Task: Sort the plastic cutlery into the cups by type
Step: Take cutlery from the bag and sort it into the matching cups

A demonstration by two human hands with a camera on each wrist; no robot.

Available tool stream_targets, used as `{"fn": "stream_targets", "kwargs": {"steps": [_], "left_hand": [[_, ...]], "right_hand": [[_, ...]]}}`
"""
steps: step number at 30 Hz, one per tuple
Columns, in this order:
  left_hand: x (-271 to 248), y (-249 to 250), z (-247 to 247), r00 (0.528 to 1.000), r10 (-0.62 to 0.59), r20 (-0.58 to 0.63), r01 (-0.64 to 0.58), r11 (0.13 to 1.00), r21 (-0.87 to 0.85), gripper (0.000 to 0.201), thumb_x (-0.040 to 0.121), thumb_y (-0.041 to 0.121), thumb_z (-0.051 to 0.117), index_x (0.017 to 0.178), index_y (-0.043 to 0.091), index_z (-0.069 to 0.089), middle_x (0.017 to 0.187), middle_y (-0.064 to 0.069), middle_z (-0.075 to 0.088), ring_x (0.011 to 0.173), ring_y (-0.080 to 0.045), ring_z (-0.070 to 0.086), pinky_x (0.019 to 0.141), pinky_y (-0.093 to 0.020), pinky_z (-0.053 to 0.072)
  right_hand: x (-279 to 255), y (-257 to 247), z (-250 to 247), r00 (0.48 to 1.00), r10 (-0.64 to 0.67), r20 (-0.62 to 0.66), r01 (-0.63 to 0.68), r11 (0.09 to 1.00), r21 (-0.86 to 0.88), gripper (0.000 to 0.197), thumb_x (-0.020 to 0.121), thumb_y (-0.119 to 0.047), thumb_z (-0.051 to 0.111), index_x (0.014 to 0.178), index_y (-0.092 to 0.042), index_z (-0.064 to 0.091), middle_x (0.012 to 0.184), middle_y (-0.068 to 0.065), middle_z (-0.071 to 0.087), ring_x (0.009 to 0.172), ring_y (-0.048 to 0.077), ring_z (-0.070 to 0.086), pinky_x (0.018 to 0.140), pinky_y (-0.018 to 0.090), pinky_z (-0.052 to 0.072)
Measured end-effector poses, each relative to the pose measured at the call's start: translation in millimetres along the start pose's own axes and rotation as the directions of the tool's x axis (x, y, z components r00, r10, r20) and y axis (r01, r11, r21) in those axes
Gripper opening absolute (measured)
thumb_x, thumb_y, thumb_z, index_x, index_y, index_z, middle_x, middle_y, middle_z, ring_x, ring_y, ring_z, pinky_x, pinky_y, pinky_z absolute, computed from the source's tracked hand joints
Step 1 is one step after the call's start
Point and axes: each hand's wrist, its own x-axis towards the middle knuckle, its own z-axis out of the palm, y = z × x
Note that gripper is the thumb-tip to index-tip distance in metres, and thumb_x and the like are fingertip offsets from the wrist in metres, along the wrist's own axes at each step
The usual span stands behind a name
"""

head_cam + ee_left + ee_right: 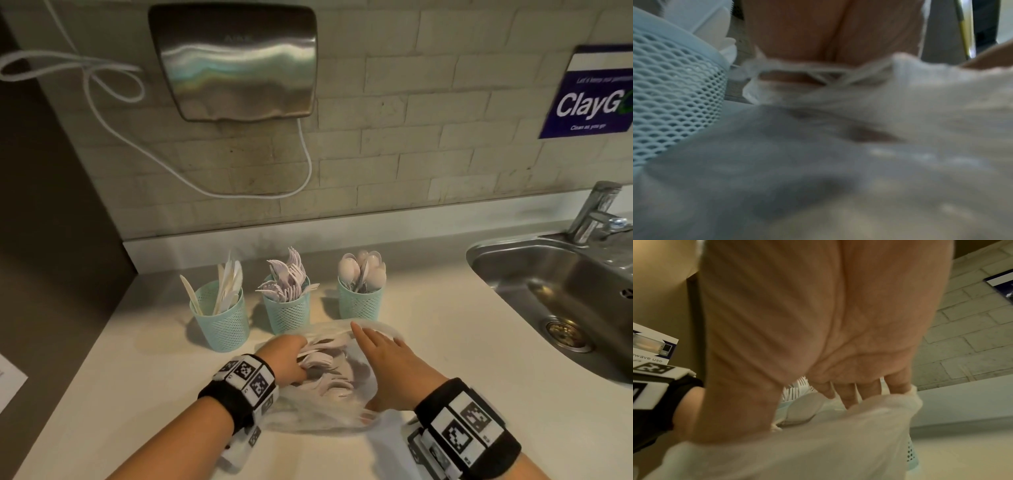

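Observation:
Three teal mesh cups stand in a row on the counter: knives [221, 318] on the left, forks [287, 308] in the middle, spoons [359, 301] on the right. In front of them lies a clear plastic bag [325, 414] holding a heap of white cutlery [329, 370]. My left hand [301, 363] reaches into the bag, its fingers curled round some white pieces; which type they are I cannot tell. My right hand [373, 342] lies with straight fingers on the bag's right rim. The left wrist view is blurred and shows the bag [920, 97] beside a cup [674, 97].
A steel sink [548, 274] with a tap [596, 212] is set into the counter on the right. A hand dryer [236, 58] with a looping white cable hangs on the brick wall behind. A paper sheet [7, 380] lies at the far left.

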Motion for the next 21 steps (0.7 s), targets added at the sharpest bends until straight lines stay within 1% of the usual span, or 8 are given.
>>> {"fn": "stream_targets", "kwargs": {"steps": [3, 5, 7, 10, 12, 16, 18, 21], "left_hand": [[-2, -5, -8, 0.999, 0.042, 0.033, -0.035, 0.983, -0.182, 0.032, 0.072, 0.031, 0.075, 0.098, 0.019, 0.062, 0.098, -0.002, 0.071, 0.088, -0.017, 0.067, 0.083, -0.036, 0.056], [-4, -7, -14, 0.995, 0.095, 0.035, -0.082, 0.957, -0.277, 0.028, 0.073, 0.031, 0.077, 0.095, 0.023, 0.061, 0.099, -0.001, 0.071, 0.089, -0.014, 0.067, 0.081, -0.029, 0.056], [-5, -9, -17, 0.992, 0.126, 0.030, -0.109, 0.936, -0.336, 0.030, 0.073, 0.027, 0.078, 0.097, 0.026, 0.061, 0.101, 0.000, 0.071, 0.090, -0.013, 0.068, 0.079, -0.025, 0.056], [-6, -14, -18, 0.992, 0.120, -0.045, -0.128, 0.928, -0.349, 0.040, 0.068, 0.023, 0.081, 0.103, 0.027, 0.062, 0.102, 0.005, 0.071, 0.094, -0.009, 0.066, 0.085, -0.024, 0.053], [-6, -17, -17, 0.987, 0.121, -0.107, -0.152, 0.922, -0.357, 0.037, 0.068, 0.022, 0.078, 0.100, 0.032, 0.062, 0.100, 0.009, 0.071, 0.094, -0.006, 0.065, 0.086, -0.023, 0.051], [-12, -18, -20, 0.975, 0.148, -0.165, -0.209, 0.865, -0.457, 0.033, 0.079, 0.014, 0.071, 0.101, 0.036, 0.059, 0.099, 0.016, 0.067, 0.093, 0.005, 0.060, 0.083, -0.008, 0.043], [-16, -16, -23, 0.972, 0.140, -0.188, -0.220, 0.825, -0.521, 0.033, 0.082, 0.014, 0.070, 0.106, 0.032, 0.056, 0.100, 0.017, 0.064, 0.091, 0.004, 0.058, 0.083, -0.012, 0.043], [-21, -8, -26, 0.967, 0.124, -0.221, -0.237, 0.750, -0.617, 0.027, 0.084, 0.013, 0.068, 0.099, 0.031, 0.056, 0.090, 0.015, 0.064, 0.074, 0.008, 0.060, 0.068, -0.015, 0.048]], "right_hand": [[0, 0, -2, 0.998, -0.004, -0.055, 0.006, 0.999, 0.036, 0.126, 0.070, -0.036, 0.080, 0.149, -0.018, -0.015, 0.160, 0.000, 0.007, 0.147, 0.019, 0.011, 0.119, 0.036, 0.008], [0, 0, -3, 0.997, -0.008, -0.077, 0.011, 0.999, 0.039, 0.127, 0.068, -0.037, 0.081, 0.149, -0.019, -0.016, 0.161, -0.001, 0.005, 0.147, 0.018, 0.011, 0.119, 0.036, 0.008], [0, -1, -5, 0.996, -0.011, -0.088, 0.016, 0.998, 0.055, 0.129, 0.068, -0.038, 0.081, 0.149, -0.020, -0.017, 0.161, -0.002, 0.004, 0.147, 0.017, 0.011, 0.119, 0.036, 0.008], [1, -4, -8, 0.993, -0.016, -0.118, 0.026, 0.996, 0.087, 0.131, 0.066, -0.040, 0.082, 0.148, -0.022, -0.019, 0.160, -0.003, 0.008, 0.146, 0.018, 0.016, 0.119, 0.036, 0.012], [2, -6, -10, 0.989, -0.012, -0.144, 0.028, 0.994, 0.109, 0.132, 0.066, -0.042, 0.081, 0.148, -0.021, -0.020, 0.160, -0.003, 0.011, 0.144, 0.018, 0.020, 0.118, 0.034, 0.018], [3, -7, -11, 0.991, -0.003, -0.132, 0.019, 0.993, 0.115, 0.131, 0.067, -0.042, 0.081, 0.148, -0.019, -0.019, 0.160, -0.003, 0.012, 0.142, 0.019, 0.025, 0.116, 0.035, 0.023], [5, -6, -8, 0.994, 0.003, -0.108, 0.009, 0.994, 0.105, 0.129, 0.067, -0.042, 0.081, 0.149, -0.022, -0.017, 0.160, -0.002, 0.011, 0.143, 0.019, 0.024, 0.117, 0.039, 0.022], [10, -8, -5, 0.998, 0.012, -0.066, -0.007, 0.997, 0.076, 0.120, 0.069, -0.046, 0.077, 0.150, -0.026, -0.009, 0.160, -0.002, 0.011, 0.143, 0.020, 0.024, 0.117, 0.043, 0.017]]}}
